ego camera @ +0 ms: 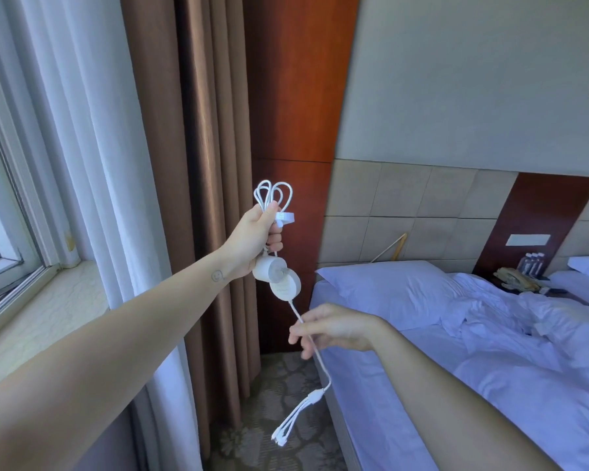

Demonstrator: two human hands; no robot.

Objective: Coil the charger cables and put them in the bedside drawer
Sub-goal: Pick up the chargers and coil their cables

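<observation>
Charger cable (312, 341) hangs mid-air, left of the bed (456, 385), held between two hands. Left hand (252, 237) raised, fist pressed together around a bunch of white loops (272, 195) that stick out above the fingers; a white strap (284, 217) pokes out right of the fist, probably the tie for the bundle. Below the fist a round white plug adapter (267, 270) and a flat round puck (284, 287) dangle, touching each other. Holding high likely keeps the loose end off the floor and lets it hang straight for winding.

Right hand (334, 329) lower and nearer, thumb and fingers pinching the hanging run lightly; hand is blurred, so how tight I cannot tell. Grip looks like a guide, to feed the run up into the next loop. Below it the cable drops to a splitter with three short connector tails (281, 436), free over the carpet (279, 402).

Stage, my guess: coiling partway, some loops made, a good length plus the tails not yet gathered. No bedside drawer clearly in view; a dark nightstand (524, 283) with a phone sits far right past the pillow (381, 283), drawer not visible. Curtain (198, 164) and window (0, 198) left.

Risk: heavy adapter and puck swinging could pull loops out of the fist; tails may tangle if wound last.
</observation>
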